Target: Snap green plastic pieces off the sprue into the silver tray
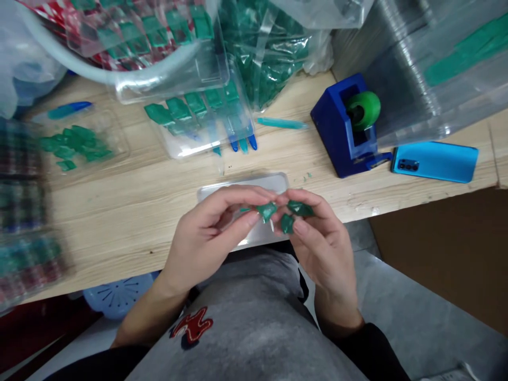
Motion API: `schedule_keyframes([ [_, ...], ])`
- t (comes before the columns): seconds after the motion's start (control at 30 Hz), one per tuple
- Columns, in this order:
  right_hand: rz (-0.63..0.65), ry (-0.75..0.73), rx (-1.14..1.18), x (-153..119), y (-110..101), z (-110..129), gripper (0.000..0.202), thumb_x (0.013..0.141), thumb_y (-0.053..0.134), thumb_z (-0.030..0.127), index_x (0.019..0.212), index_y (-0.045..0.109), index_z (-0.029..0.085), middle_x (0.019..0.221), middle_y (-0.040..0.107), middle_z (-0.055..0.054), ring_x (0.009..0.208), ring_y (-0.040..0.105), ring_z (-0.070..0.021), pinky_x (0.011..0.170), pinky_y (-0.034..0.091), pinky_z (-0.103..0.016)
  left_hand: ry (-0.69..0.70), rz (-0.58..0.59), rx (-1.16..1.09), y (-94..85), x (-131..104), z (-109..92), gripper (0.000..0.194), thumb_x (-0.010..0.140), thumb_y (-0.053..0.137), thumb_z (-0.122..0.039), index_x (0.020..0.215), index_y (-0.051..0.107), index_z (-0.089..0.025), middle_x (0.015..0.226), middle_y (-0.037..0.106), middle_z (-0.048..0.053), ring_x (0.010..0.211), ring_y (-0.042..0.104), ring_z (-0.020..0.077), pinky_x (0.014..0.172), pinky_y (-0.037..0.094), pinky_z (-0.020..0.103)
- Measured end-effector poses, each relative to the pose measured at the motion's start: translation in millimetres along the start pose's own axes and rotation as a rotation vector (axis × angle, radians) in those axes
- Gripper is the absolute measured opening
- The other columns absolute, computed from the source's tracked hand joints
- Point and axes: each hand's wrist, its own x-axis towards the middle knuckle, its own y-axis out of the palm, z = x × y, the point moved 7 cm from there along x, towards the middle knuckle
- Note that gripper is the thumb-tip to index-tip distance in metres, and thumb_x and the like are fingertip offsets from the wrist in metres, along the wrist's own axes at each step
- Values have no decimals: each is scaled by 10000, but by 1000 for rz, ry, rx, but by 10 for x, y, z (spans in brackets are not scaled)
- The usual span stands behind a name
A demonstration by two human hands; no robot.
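My left hand pinches a small, shiny green piece between thumb and fingertips. Opposite it, my right hand is closed on small green pieces: one lies at the thumb tip and another rests against the fingers. These look like bits wrapped in green film, though their exact kind is unclear. The fingertips of both hands nearly meet. Below them a shallow clear plastic tray lies at the table's front edge, partly hidden by my hands.
A blue tape dispenser and blue phone are on the right. Behind lie a turquoise pen-like stick, a bag of green pieces and clear trays. Loose green pieces and stacked packs occupy the left.
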Motion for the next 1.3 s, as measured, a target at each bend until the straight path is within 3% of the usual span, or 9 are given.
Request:
schedule_keyframes([
  [0.07, -27, -23, -71, -4, 5, 9, 256, 842, 703, 195, 1067, 692, 317, 1003, 702, 28, 835, 654, -94, 730, 560, -221, -33, 23, -34, 22, -10, 18, 287, 893, 597, -58, 1085, 652, -264, 1105, 716, 0, 1050, 682, 149, 915, 578, 283],
  [0.2, -116, -109, -241, -17, 8, 84, 218, 809, 727, 141, 965, 710, 293, 930, 707, 43, 839, 653, -81, 779, 553, -208, 44, 41, 37, 75, -23, 20, 264, 851, 683, -100, 1063, 642, -252, 1121, 693, 18, 1083, 656, 163, 940, 560, 305],
  [0.3, -152, -159, -328, -27, -44, 117, 206, 809, 729, 140, 955, 712, 285, 912, 716, 45, 845, 665, -82, 760, 548, -196, 93, 11, 157, 66, -15, 52, 227, 860, 676, -110, 1040, 637, -244, 1029, 693, 0, 996, 661, 135, 875, 557, 267],
  [0.5, -294, -228, -363, -36, -420, 173, 157, 866, 682, 192, 996, 699, 277, 899, 708, 41, 681, 638, -60, 594, 506, -182, 184, -102, 456, -4, 61, 83, 184, 876, 682, -165, 1036, 635, -242, 975, 696, -17, 926, 639, 144, 837, 505, 293],
  [0.67, -364, -249, -408, -45, -554, 227, 128, 857, 686, 201, 972, 691, 257, 881, 695, 28, 663, 629, -74, 569, 486, -208, 336, 4, 719, 277, 103, 67, 124, 897, 657, -294, 965, 628, -194, 887, 720, 17, 850, 627, 179, 768, 462, 326],
  [0.83, -322, -234, -418, -34, -521, 175, 144, 868, 681, 213, 998, 698, 272, 914, 697, 28, 703, 641, -71, 604, 505, -202, 411, -96, 988, 411, 133, 35, 207, 910, 613, -399, 914, 625, -193, 814, 716, 35, 732, 571, 212, 671, 388, 362],
  [0.93, -321, -228, -428, -33, -538, 162, 142, 877, 673, 224, 1009, 692, 272, 927, 697, 23, 709, 641, -78, 610, 513, -211, 365, -56, 943, 402, 146, 52, 188, 909, 618, -389, 935, 619, -202, 851, 718, 29, 758, 583, 210, 698, 396, 359],
  [1.13, -345, -222, -502, -42, -581, 178, 127, 874, 673, 232, 998, 688, 252, 904, 698, 18, 691, 641, -84, 615, 524, -225, 170, 95, 801, 224, 121, 159, 105, 925, 608, -319, 998, 629, -246, 935, 736, -5, 865, 608, 213, 784, 420, 364],
  [1.3, -334, -215, -509, -29, -570, 154, 123, 876, 674, 250, 998, 687, 245, 887, 706, 21, 692, 645, -87, 624, 534, -227, 228, 110, 855, 276, 137, 121, 94, 925, 612, -314, 1005, 646, -280, 916, 736, 4, 842, 615, 236, 771, 422, 404],
])
